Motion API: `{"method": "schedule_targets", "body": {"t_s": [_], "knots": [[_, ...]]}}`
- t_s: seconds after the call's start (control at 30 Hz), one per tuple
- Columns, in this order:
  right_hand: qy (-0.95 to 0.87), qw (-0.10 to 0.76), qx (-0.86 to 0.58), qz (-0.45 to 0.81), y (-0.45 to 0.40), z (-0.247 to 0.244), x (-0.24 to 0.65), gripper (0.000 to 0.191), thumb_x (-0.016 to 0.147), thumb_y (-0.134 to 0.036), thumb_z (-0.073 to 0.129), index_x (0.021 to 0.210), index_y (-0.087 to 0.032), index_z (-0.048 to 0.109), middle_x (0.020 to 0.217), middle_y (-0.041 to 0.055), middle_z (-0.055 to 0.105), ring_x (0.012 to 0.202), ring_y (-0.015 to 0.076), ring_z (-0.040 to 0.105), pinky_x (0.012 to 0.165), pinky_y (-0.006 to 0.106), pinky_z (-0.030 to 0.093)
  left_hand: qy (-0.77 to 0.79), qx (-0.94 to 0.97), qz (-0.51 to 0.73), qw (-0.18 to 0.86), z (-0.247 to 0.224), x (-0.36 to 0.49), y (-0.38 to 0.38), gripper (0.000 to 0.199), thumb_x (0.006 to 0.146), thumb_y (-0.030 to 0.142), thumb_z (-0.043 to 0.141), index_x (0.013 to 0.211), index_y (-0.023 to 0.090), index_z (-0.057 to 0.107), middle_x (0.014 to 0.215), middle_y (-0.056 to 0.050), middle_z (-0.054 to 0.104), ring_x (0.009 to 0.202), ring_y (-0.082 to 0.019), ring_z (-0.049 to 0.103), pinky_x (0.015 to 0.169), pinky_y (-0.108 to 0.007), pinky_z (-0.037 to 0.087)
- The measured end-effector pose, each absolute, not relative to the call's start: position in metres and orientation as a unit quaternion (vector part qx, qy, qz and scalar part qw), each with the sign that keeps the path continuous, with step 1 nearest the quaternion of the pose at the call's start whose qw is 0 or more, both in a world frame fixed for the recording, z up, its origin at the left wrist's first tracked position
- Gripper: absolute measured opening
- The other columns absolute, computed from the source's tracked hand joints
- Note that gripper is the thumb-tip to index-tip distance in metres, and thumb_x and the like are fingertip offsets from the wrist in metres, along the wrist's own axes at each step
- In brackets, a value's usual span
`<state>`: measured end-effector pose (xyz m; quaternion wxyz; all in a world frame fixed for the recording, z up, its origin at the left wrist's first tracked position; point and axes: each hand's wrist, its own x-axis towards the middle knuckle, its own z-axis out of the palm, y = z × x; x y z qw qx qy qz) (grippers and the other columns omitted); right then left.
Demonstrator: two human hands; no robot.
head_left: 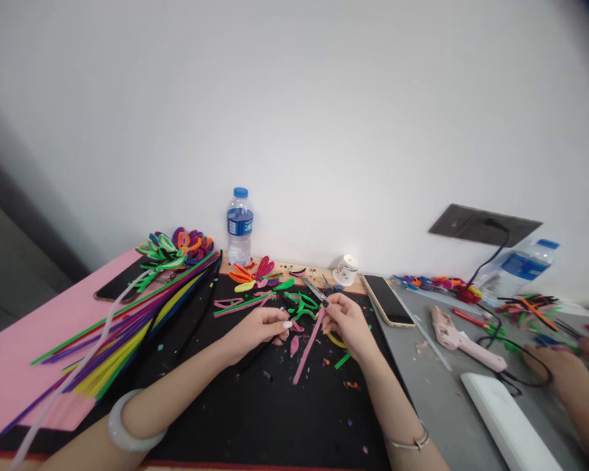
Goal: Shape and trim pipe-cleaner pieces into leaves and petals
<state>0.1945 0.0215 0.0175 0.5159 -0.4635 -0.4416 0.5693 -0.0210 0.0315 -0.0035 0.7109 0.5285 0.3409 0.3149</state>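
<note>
My left hand (264,329) is closed in a pinch over the black mat (255,418); what its fingertips hold is too small to make out. My right hand (344,322) has its fingers pressed together beside the top end of a pink pipe cleaner (308,348), which slants down toward the mat. Just beyond the right fingertips lie scissors (316,290). Between the hands are green looped pipe cleaners (302,305) and a small pink petal shape (294,345). A bundle of long coloured pipe cleaners (127,333) lies at the left.
A water bottle (240,227) and a paper cup (345,270) stand near the wall. On the right are a phone (388,300), a pink glue gun (466,341) with its cable, a white box (509,422) and another person's hands (559,373).
</note>
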Motion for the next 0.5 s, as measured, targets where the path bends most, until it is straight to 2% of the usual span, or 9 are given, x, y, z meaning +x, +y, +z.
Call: {"method": "schedule_targets", "body": {"t_s": [0.17,0.4,0.5], "knots": [[-0.463,0.539,-0.449,0.541,0.02,0.005,0.168,0.024,0.073,-0.034,0.067,0.077,-0.02,0.047,0.053,-0.005,0.062,0.042,0.0118,0.06,0.042,0.02,0.049,0.331,0.531,0.312,0.715,0.0,-0.022,0.031,0.026,0.075,0.04,0.067,0.078,0.015,0.068,0.08,-0.003,0.065,0.075,-0.014,0.057,0.073,-0.027,0.045],[-0.441,0.611,-0.455,0.475,0.019,0.001,0.164,0.022,0.075,-0.034,0.067,0.079,-0.02,0.05,0.055,-0.0049,0.061,0.046,0.0122,0.062,0.045,0.02,0.051,0.302,0.569,0.255,0.721,0.006,-0.025,0.028,0.027,0.08,0.04,0.061,0.079,0.014,0.069,0.077,-0.006,0.071,0.067,-0.014,0.061,0.066,-0.025,0.045],[-0.424,0.618,-0.444,0.491,0.018,0.003,0.165,0.022,0.073,-0.033,0.069,0.083,-0.019,0.054,0.058,-0.0039,0.063,0.049,0.0122,0.063,0.046,0.02,0.052,0.31,0.561,0.261,0.722,0.006,-0.025,0.028,0.027,0.08,0.04,0.062,0.077,0.014,0.068,0.075,-0.006,0.071,0.064,-0.013,0.061,0.064,-0.024,0.045]]}}
